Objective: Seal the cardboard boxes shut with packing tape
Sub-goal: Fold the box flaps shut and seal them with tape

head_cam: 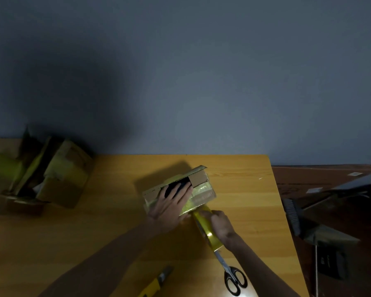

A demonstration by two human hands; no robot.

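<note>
A small cardboard box (201, 189) lies on the wooden table (94, 232), its top partly covered in shiny tape, with one far flap raised and a dark thing showing inside. My left hand (171, 202) presses flat on the box top, fingers spread and straight. My right hand (220, 225) grips a roll of yellowish packing tape (208, 230) just at the box's near right corner. The tape strip seems to run from the roll onto the box.
Black-handled scissors (234, 277) lie near the table's front right edge. A yellow utility knife (156, 281) lies at the front. Several other cardboard boxes (51, 172) stand at the far left. A broom (291, 213) and dark clutter sit right of the table.
</note>
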